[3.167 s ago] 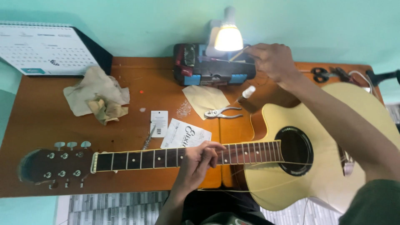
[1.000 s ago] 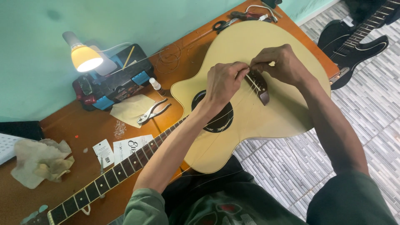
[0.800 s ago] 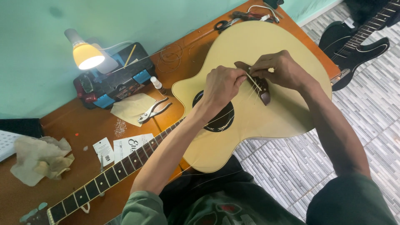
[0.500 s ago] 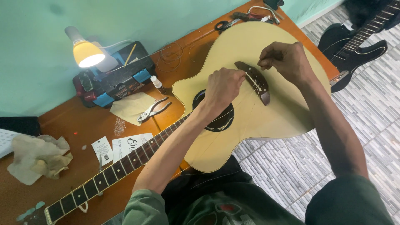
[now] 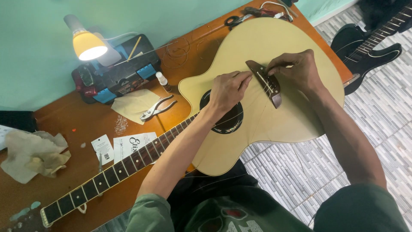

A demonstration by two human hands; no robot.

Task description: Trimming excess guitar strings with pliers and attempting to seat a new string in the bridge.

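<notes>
Lying across the wooden table (image 5: 77, 129), the pale guitar (image 5: 274, 56) has its bridge (image 5: 272, 88) flanked: left hand (image 5: 227, 90) at nine o'clock, fingers loosely curled; right hand (image 5: 298, 71) at two o'clock, pinching by the strings.

Your left hand (image 5: 227, 89) covers part of the sound hole (image 5: 227, 122), and your right hand (image 5: 296, 71) hides the upper end of the bridge (image 5: 267, 82), so whether those fingertips pinch a string or pin can't be told. The guitar's headstock (image 5: 21, 219) is cut off at the bottom-left edge, the black guitar (image 5: 365, 43) on the floor runs out the top-right corner, and the cloth (image 5: 30, 154) is clipped at the left edge. Small tools (image 5: 257, 12) at the table's far end are too small to identify.
</notes>
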